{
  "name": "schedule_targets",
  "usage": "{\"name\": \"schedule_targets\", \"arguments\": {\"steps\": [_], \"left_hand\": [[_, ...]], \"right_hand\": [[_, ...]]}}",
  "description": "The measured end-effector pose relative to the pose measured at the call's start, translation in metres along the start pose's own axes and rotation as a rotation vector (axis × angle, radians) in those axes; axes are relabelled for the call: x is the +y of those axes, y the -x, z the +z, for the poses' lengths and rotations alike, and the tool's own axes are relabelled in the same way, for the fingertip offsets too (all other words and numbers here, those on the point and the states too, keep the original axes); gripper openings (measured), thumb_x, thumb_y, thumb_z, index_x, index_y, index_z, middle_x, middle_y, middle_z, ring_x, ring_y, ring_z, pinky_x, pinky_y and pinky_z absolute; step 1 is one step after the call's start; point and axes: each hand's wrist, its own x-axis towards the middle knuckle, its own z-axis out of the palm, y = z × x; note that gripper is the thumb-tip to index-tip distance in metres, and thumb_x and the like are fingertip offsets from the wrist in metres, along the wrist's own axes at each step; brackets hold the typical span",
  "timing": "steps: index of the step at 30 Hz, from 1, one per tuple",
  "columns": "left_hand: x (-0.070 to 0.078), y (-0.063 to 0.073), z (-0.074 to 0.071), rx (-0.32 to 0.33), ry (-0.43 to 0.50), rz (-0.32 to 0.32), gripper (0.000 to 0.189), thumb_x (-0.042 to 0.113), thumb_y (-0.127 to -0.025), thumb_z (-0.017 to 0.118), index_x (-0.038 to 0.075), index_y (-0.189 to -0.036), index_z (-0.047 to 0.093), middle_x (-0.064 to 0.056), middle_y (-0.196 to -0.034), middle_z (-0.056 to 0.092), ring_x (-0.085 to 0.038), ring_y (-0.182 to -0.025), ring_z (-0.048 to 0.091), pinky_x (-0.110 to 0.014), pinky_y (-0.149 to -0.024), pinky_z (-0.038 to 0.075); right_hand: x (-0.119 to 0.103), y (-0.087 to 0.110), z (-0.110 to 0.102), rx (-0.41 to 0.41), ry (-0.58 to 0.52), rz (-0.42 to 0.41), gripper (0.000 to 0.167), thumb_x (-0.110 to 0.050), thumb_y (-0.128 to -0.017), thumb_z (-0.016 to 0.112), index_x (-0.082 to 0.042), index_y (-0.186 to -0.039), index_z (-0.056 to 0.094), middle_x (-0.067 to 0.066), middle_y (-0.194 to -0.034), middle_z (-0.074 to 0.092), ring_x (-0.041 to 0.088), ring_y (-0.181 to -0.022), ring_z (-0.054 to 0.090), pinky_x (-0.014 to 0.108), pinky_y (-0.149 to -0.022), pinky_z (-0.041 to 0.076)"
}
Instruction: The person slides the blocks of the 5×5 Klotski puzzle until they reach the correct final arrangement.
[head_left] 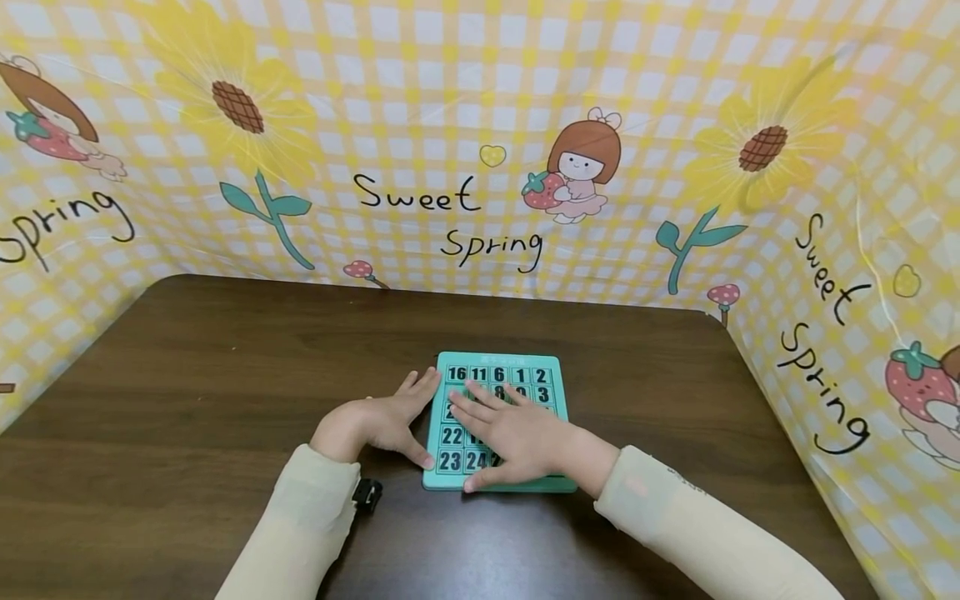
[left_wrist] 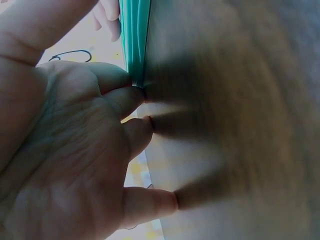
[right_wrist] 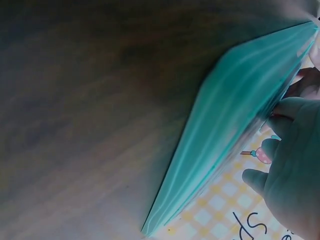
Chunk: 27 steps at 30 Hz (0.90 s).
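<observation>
A turquoise sliding number puzzle (head_left: 498, 359) lies flat on the table, its square tiles printed with black numbers. Along its top row I read 16, 11, 6, 1 and 2. My left hand (head_left: 382, 422) rests against the puzzle's left side, thumb near the lower corner and fingers near the upper one. In the left wrist view its fingers (left_wrist: 137, 137) are spread beside the turquoise edge (left_wrist: 135, 40). Over the tiles lies my right hand (head_left: 521, 437), fingers spread, covering much of the middle and lower right. The right wrist view shows the puzzle's thick side wall (right_wrist: 210, 135).
The dark brown wooden table (head_left: 225, 400) extends around the puzzle. A yellow checked cloth (head_left: 420, 108) with flowers and "Sweet Spring" lettering rises behind and at both sides. A small black clip-like piece (head_left: 367, 495) sits at the left cuff.
</observation>
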Motion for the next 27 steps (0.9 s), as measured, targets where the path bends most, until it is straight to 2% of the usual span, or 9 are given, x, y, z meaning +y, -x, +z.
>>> {"name": "schedule_targets", "arguments": {"steps": [7,14,18,22,27], "left_hand": [[0.0,0.0,0.0,0.003,0.004,0.004,0.127,0.037,-0.075,0.086,0.011,-0.16,-0.005,-0.009,-0.169,-0.009,-0.033,-0.155,-0.014,-0.079,-0.109,0.001],[-0.001,-0.001,0.0,0.011,0.001,0.003,0.128,0.037,-0.074,0.087,0.013,-0.16,-0.006,-0.008,-0.169,-0.009,-0.032,-0.155,-0.014,-0.079,-0.109,0.001],[-0.001,-0.002,0.0,0.012,0.01,0.015,0.13,0.037,-0.074,0.087,0.012,-0.16,-0.006,-0.009,-0.169,-0.009,-0.033,-0.155,-0.014,-0.077,-0.112,0.004],[-0.001,-0.002,0.001,0.014,0.007,0.018,0.13,0.037,-0.074,0.087,0.012,-0.16,-0.006,-0.009,-0.169,-0.008,-0.033,-0.155,-0.013,-0.074,-0.114,0.006],[-0.001,0.0,0.0,0.02,-0.008,0.001,0.13,0.038,-0.074,0.087,0.012,-0.16,-0.006,-0.009,-0.169,-0.007,-0.034,-0.155,-0.012,-0.078,-0.11,0.004]], "right_hand": [[0.008,-0.002,-0.006,0.0,-0.064,-0.002,0.091,-0.072,-0.094,0.039,-0.016,-0.161,0.011,-0.002,-0.169,0.002,0.02,-0.156,-0.006,0.058,-0.123,0.011],[0.031,-0.017,-0.013,0.008,-0.11,0.092,0.088,-0.07,-0.096,0.038,-0.017,-0.161,0.01,0.0,-0.169,0.003,0.022,-0.156,-0.005,0.06,-0.122,0.012],[0.04,-0.026,-0.015,-0.003,-0.139,0.136,0.086,-0.07,-0.096,0.038,-0.02,-0.161,0.011,-0.004,-0.169,0.005,0.021,-0.156,-0.006,0.06,-0.122,0.011],[0.043,-0.033,-0.015,-0.002,-0.153,0.145,0.086,-0.072,-0.095,0.038,-0.023,-0.161,0.013,-0.007,-0.169,0.006,0.02,-0.156,-0.008,0.06,-0.122,0.008],[0.039,-0.036,-0.014,0.009,-0.119,0.133,0.087,-0.073,-0.094,0.038,-0.023,-0.161,0.015,-0.008,-0.168,0.007,0.021,-0.156,-0.008,0.06,-0.122,0.01]]}}
